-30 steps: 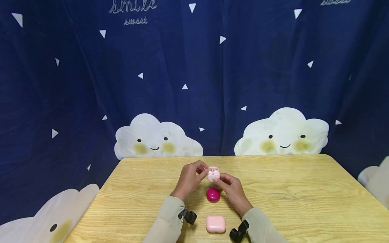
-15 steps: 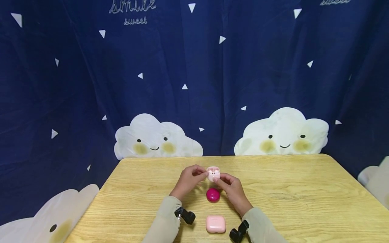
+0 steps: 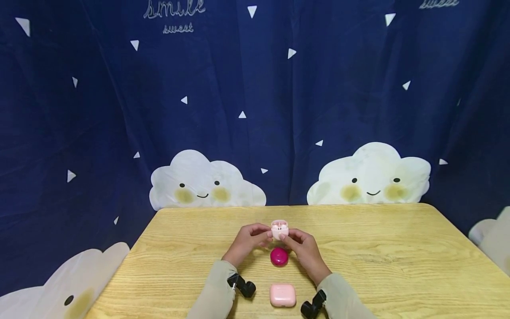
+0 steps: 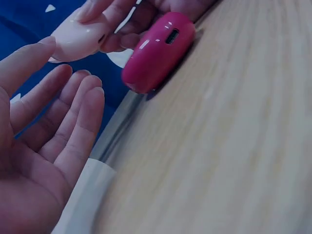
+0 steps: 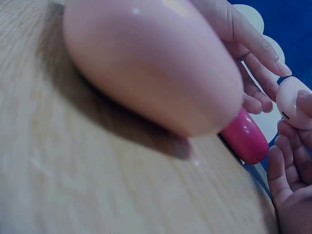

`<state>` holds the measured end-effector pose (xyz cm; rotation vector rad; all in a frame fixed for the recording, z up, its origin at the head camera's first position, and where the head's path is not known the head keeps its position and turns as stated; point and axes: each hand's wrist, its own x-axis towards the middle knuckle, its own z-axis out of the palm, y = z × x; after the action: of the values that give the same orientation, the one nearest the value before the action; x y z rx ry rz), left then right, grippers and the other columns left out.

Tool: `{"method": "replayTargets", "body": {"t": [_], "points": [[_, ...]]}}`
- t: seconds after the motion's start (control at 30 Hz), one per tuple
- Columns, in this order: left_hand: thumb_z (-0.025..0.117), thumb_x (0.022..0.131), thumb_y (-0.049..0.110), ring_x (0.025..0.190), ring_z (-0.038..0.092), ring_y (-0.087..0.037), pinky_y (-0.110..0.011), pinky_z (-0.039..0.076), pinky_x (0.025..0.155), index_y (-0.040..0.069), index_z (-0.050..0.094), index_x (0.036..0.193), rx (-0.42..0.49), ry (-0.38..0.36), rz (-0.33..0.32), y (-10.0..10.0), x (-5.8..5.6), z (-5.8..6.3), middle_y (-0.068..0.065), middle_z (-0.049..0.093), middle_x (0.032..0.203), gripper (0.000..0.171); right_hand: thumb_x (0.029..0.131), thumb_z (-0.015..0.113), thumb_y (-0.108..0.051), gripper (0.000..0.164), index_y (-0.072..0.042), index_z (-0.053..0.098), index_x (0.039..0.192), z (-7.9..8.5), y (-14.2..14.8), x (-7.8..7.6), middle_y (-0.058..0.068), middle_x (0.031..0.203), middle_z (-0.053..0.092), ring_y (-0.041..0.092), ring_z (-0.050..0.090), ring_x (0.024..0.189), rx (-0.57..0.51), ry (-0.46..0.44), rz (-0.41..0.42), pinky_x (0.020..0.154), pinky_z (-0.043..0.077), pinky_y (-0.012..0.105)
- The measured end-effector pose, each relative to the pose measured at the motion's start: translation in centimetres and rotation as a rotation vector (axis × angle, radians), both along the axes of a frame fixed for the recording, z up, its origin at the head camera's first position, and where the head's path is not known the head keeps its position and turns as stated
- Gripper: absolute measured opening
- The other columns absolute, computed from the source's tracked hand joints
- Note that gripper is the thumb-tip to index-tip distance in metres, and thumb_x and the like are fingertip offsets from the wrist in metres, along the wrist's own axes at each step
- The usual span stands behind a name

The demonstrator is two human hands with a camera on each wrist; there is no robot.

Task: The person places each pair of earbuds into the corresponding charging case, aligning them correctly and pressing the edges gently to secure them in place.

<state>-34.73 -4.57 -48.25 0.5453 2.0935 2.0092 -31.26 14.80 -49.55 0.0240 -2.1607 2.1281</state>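
Note:
Over the far middle of the table, my right hand (image 3: 307, 253) holds a pale pink earbud case (image 3: 278, 231) with its lid raised; earbuds show inside. Thumb and fingers pinch the case (image 5: 291, 100) in the right wrist view. My left hand (image 3: 245, 243) is at its left side, and in the left wrist view the left thumb touches the case (image 4: 78, 41) while the other fingers are extended, apart from it. Just nearer lies a closed magenta earbud case (image 3: 279, 257), its port showing in the left wrist view.
A closed pink rounded-rectangular earbud case (image 3: 283, 295) lies nearest the person, between the forearms. It looms large in the right wrist view. The wooden table (image 3: 398, 257) ends at a blue curtain (image 3: 279, 88) with cloud prints. Black cameras (image 3: 242, 285) sit on both wrists.
My left hand has come down from the raised lid to the lower left side of the pale pink case. My right hand keeps its hold in nearly the same place.

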Motion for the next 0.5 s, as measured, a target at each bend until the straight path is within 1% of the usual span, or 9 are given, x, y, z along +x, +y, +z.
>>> {"method": "replayTargets", "body": {"t": [0.1,0.27,0.5], "points": [[0.071,0.088,0.018,0.091,0.068,-0.027,-0.04,0.056,0.081,-0.002,0.067,0.11,0.011,0.006,-0.016,0.16,-0.08,-0.41,-0.012,0.068,0.103,0.029,0.084,0.075,-0.027,0.034,-0.002,0.07,0.106,-0.04,0.02,0.04,0.008,0.096,0.068,0.019,0.062,0.087,0.008,0.004,0.004,0.073,0.055,0.029],[0.071,0.088,0.017,0.094,0.067,-0.025,-0.04,0.055,0.081,0.0,0.066,0.112,0.031,0.026,-0.025,0.54,0.11,-0.67,-0.01,0.068,0.106,0.03,0.083,0.076,-0.029,0.034,-0.003,0.07,0.103,-0.06,-0.02,0.03,0.007,0.095,0.068,0.016,0.062,0.086,0.023,0.025,0.001,0.072,0.054,0.027],[0.071,0.088,0.017,0.093,0.066,-0.026,-0.042,0.055,0.08,0.001,0.065,0.113,0.032,0.014,-0.003,0.85,0.11,-1.12,-0.01,0.068,0.102,0.03,0.083,0.076,-0.028,0.032,-0.003,0.071,0.103,-0.05,-0.03,-0.06,0.006,0.096,0.069,0.016,0.062,0.088,0.037,0.025,0.0,0.074,0.053,0.025]]}}
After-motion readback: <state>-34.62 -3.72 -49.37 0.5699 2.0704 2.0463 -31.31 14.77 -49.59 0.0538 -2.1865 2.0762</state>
